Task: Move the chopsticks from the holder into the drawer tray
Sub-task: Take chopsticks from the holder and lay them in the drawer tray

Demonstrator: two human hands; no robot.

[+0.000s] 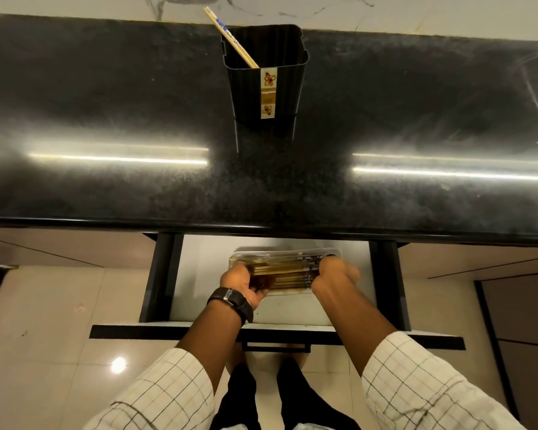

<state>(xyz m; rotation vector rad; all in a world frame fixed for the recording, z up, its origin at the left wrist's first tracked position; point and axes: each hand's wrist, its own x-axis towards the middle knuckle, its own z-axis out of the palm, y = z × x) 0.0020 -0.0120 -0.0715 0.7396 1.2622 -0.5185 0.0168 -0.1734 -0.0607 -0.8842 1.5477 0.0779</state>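
A black ribbed holder (266, 88) stands on the dark counter with a light wooden chopstick (230, 37) leaning out of its top left. Below the counter edge an open drawer (196, 274) holds a clear tray (284, 252). Several wooden chopsticks (288, 274) lie lengthwise in the tray. My left hand (243, 282), with a black wristwatch, grips the left ends of the bundle. My right hand (334, 274) is curled over the right ends. Both hands blur slightly and hide the tray's sides.
The glossy black counter (106, 181) spans the view, with a marble wall behind it. The drawer's black front and handle (275, 347) sit near my legs. Pale floor tiles lie on both sides, and dark cabinet doors (525, 336) stand at the right.
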